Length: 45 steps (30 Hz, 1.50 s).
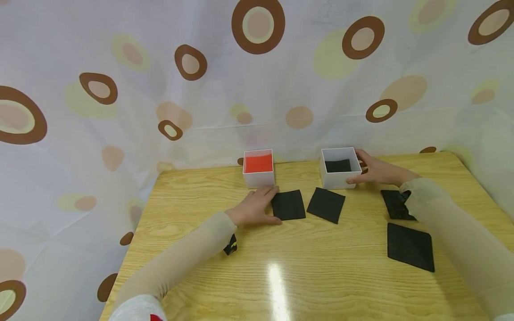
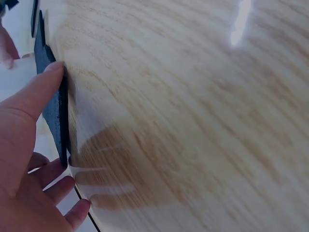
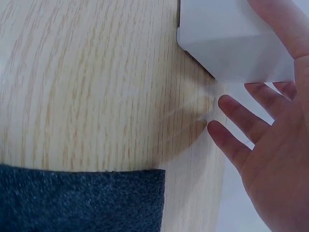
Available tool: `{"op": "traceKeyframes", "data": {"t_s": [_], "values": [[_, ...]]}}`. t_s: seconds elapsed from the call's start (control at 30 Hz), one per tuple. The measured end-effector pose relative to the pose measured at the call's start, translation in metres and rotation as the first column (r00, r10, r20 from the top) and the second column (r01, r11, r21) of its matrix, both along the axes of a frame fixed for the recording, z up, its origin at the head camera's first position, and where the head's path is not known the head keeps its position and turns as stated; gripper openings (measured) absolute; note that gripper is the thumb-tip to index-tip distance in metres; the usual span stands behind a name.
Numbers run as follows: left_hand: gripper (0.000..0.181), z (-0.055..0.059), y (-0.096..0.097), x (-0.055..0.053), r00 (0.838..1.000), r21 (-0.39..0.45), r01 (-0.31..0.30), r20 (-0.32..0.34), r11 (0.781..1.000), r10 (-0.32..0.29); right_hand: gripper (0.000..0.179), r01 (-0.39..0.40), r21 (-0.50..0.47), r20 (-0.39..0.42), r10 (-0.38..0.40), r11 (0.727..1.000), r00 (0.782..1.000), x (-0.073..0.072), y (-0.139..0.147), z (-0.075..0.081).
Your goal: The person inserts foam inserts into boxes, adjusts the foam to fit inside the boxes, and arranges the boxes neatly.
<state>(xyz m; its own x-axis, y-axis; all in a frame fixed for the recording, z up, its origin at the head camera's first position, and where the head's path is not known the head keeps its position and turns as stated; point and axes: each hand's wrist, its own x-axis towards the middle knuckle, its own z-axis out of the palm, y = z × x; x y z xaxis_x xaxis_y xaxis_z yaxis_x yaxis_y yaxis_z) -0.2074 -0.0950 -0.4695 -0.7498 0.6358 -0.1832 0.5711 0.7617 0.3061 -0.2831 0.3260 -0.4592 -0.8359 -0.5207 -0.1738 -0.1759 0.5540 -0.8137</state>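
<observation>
Head view: left hand (image 1: 257, 207), spread, touches black square (image 1: 289, 205) while right hand (image 1: 376, 172) clamps white box (image 1: 338, 180) near far edge of table (image 1: 329, 263), where uneven grip could tip it.

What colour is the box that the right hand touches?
The box is white; it shows best in the head view.
</observation>
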Motion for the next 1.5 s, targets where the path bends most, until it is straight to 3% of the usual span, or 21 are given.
{"op": "traceKeyframes", "data": {"t_s": [0.27,0.5,1.0,1.23,1.5], "values": [[0.097,-0.0015,0.0011,0.0010,0.999,-0.025,0.028,-0.028,0.999,-0.029,0.097,-0.001,0.001,-0.004,0.001,1.000,1.000,-0.0005,0.0005,-0.0017],[0.107,-0.0058,-0.0011,0.0032,0.999,-0.046,0.020,-0.045,0.999,-0.023,0.098,-0.003,0.009,-0.003,0.003,1.000,1.000,-0.0005,0.0000,-0.0012],[0.089,-0.0019,-0.0010,0.0064,0.998,-0.057,0.023,-0.057,0.998,-0.026,0.097,-0.009,0.008,-0.014,0.009,1.000,1.000,-0.0002,0.0005,-0.0029],[0.088,0.0002,-0.0036,0.0055,0.996,-0.066,0.047,-0.072,0.997,-0.052,0.097,-0.019,0.001,-0.025,0.019,1.000,1.000,-0.0006,-0.0008,-0.0024],[0.089,0.0019,-0.0078,0.0044,0.997,-0.047,0.060,-0.041,0.997,-0.061,0.096,-0.005,-0.008,-0.014,0.005,1.000,1.000,-0.0016,0.0008,-0.0038]]}}
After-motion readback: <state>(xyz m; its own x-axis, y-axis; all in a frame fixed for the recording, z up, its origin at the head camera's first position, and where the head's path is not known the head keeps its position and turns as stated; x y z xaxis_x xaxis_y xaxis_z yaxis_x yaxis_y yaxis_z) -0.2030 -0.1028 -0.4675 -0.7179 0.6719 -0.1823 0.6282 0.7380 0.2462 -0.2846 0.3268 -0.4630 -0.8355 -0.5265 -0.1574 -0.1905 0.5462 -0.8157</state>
